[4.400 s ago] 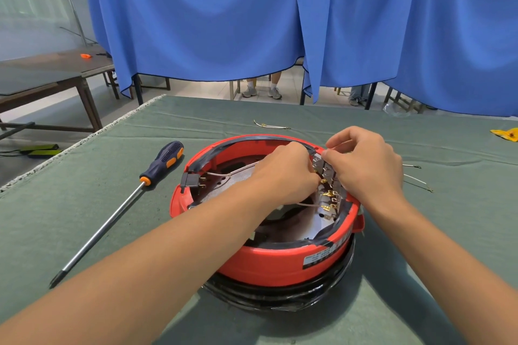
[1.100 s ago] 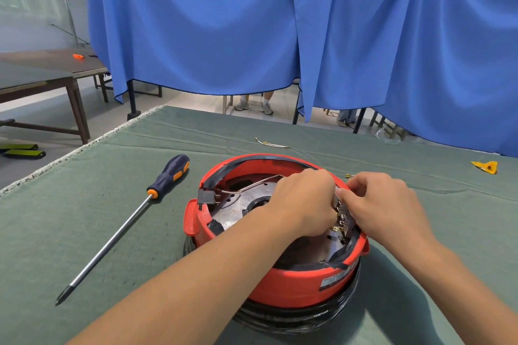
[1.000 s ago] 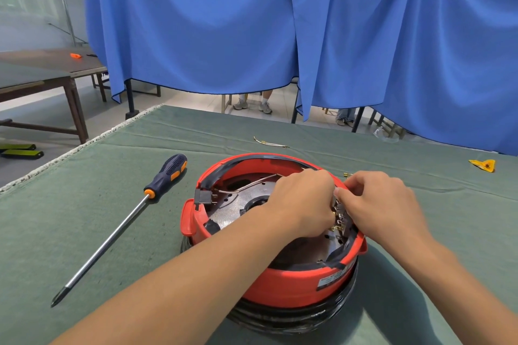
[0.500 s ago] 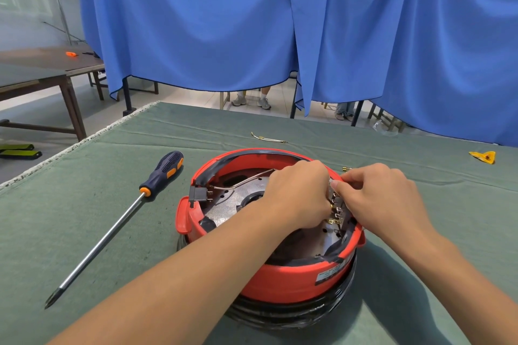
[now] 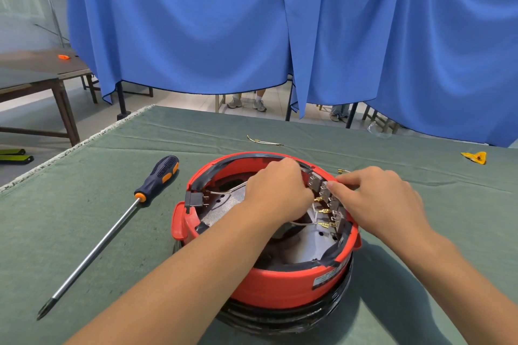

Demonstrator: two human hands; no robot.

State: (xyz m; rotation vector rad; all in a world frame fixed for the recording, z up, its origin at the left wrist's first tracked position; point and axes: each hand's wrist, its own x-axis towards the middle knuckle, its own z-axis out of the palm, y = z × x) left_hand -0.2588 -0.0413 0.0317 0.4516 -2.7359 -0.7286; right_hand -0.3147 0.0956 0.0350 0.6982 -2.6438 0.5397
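A round red appliance housing [image 5: 283, 286] lies upside down on the green table cloth [image 5: 84, 221], its inside open with a metal plate, white wires and brass terminals. Grey switch blocks [image 5: 326, 194] line the inner right rim. My left hand [image 5: 277, 190] reaches inside with its fingers curled at the blocks; what they hold is hidden. My right hand [image 5: 375, 199] lies over the right rim and pinches one of the grey blocks between thumb and forefinger.
A long screwdriver [image 5: 112, 230] with a dark blue and orange handle lies left of the housing. Loose wires [image 5: 265, 141] lie behind it, a yellow scrap [image 5: 475, 156] at the far right. Blue curtains [image 5: 280, 22] hang behind the table, and a wooden table [image 5: 36, 75] stands at left.
Both hands stay at the switch blocks on the right inner rim. My right hand's fingers have shifted slightly along the row. The camera view has drifted a little.
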